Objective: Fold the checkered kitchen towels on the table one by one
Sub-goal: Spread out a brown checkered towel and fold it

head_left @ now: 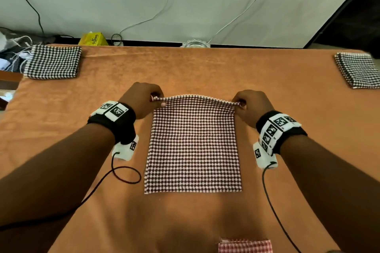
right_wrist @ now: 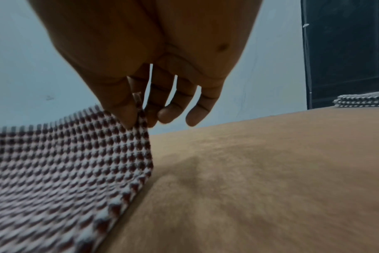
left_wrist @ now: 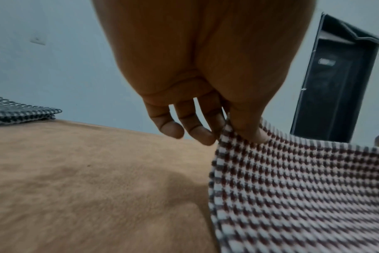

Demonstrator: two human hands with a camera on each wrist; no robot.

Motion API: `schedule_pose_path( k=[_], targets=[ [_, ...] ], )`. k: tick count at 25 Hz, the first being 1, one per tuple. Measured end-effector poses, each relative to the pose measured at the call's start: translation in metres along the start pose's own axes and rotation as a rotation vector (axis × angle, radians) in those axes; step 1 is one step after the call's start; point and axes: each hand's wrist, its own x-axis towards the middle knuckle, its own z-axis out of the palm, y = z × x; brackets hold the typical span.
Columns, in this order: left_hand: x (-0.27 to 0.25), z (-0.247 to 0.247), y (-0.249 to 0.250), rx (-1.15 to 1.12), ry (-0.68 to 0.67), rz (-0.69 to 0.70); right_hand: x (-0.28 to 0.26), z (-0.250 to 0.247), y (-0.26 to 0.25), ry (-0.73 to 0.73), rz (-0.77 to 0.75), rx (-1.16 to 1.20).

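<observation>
A dark red and white checkered towel [head_left: 193, 146] lies in the middle of the orange-covered table [head_left: 267, 88]. My left hand [head_left: 144, 98] pinches its far left corner and my right hand [head_left: 250, 104] pinches its far right corner. Both corners are raised a little off the table, and the far edge sags between them. The left wrist view shows the thumb [left_wrist: 251, 131] pressed on the towel [left_wrist: 303, 188] corner. In the right wrist view the thumb [right_wrist: 123, 111] and a finger pinch the towel [right_wrist: 65, 162] corner, and the other fingers hang loose.
A folded black and white checkered towel [head_left: 53, 61] lies at the far left corner, and a folded stack [head_left: 359, 70] lies at the far right. A red checkered cloth [head_left: 244, 245] shows at the near edge. A yellow box [head_left: 93, 39] and a glass dish [head_left: 195, 43] stand behind the table.
</observation>
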Motion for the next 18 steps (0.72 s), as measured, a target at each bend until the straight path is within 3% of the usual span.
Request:
schedule_pose_path(
  k=[4,9,13,18],
  targets=[
    [-0.073,-0.003,0.016,0.017,0.053,0.117,-0.070,-0.005,-0.003,-0.010,-0.137,-0.015],
    [-0.156,0.034,0.020,0.131,0.017,0.258,-0.148,0.021,-0.009,-0.030,-0.274,-0.092],
    [-0.196,0.064,0.019,0.187,-0.020,0.242,-0.183,0.047,-0.009,-0.065,-0.228,-0.114],
    [-0.206,0.081,0.011,0.241,-0.045,0.172,-0.200,0.073,-0.009,-0.133,-0.103,-0.173]
  ],
)
